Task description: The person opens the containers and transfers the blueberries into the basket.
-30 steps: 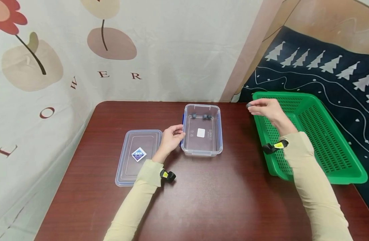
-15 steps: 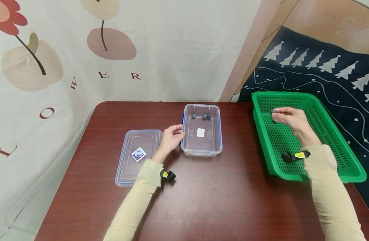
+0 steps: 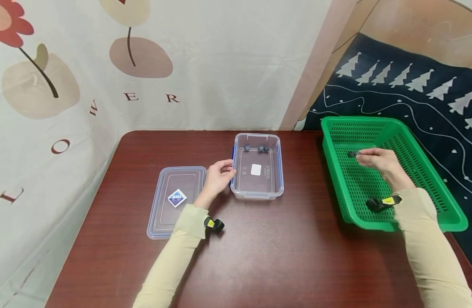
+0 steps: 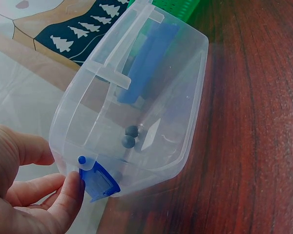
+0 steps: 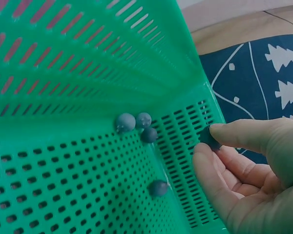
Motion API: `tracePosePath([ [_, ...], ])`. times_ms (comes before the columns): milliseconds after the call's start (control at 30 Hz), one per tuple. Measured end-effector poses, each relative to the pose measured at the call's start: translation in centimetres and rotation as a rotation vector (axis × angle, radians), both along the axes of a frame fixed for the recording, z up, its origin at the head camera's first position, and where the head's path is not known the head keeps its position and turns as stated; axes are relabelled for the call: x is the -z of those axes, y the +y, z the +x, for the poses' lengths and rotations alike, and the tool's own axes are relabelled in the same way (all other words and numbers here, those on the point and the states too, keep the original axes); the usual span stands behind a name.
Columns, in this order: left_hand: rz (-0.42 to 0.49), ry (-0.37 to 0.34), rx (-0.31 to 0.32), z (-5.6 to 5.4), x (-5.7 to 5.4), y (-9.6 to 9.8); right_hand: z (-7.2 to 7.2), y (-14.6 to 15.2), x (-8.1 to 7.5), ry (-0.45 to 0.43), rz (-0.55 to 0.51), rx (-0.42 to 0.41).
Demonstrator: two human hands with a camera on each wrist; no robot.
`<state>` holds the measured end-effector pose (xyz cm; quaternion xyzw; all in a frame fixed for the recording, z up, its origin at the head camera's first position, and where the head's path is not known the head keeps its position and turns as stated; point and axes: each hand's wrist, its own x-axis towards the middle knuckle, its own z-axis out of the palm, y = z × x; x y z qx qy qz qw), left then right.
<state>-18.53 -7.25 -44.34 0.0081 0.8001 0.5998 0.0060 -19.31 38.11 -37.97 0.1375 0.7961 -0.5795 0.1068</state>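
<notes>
In the head view, my left hand (image 3: pixel 217 179) holds the left edge of a clear plastic box (image 3: pixel 274 184), fingers at its blue latch (image 4: pixel 98 183). Several dark blueberries show in the picture; one blueberry (image 3: pixel 247 148) and two more lie along the far end inside the box. My right hand (image 3: pixel 384 164) is inside the green basket (image 3: pixel 420 171) and pinches a blueberry (image 5: pixel 210 138) between thumb and fingers. Below it in the right wrist view, several loose blueberries (image 5: pixel 126 122) rest on the basket's floor, near its wall.
The box's clear lid (image 3: pixel 170 222), with a blue and white label, lies flat left of the box, beside my left forearm. Everything stands on a dark red-brown wooden table (image 3: pixel 251 256). A pale printed curtain (image 3: pixel 228 85) hangs behind the table's far edge.
My right hand has moved right and down, from over the basket's left rim to inside it, with a blueberry still pinched. The left hand and box stay in place.
</notes>
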Motion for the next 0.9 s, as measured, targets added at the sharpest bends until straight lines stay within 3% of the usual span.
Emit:
tracePosePath([
  [300, -0.005, -0.005, -0.006, 0.0, -0.1, 0.1, -0.9, 1.6, 1.8, -0.041, -0.012, 0.055],
  [433, -0.003, -0.007, -0.007, 0.0, -0.1, 0.0, -0.4, 0.9, 0.9, -0.024, 0.010, 0.027],
  [567, -0.001, -0.009, -0.008, 0.0, 0.0, 0.0, -0.2, -0.1, -0.2, -0.031, -0.034, 0.035],
  [700, -0.003, -0.011, -0.007, -0.1, -0.1, 0.0, -0.4, -0.8, -1.0, -0.017, -0.081, 0.036],
  [900, -0.001, -0.006, -0.006, -0.1, 0.0, 0.0, -1.0, -2.7, -2.0, 0.049, -0.071, 0.010],
])
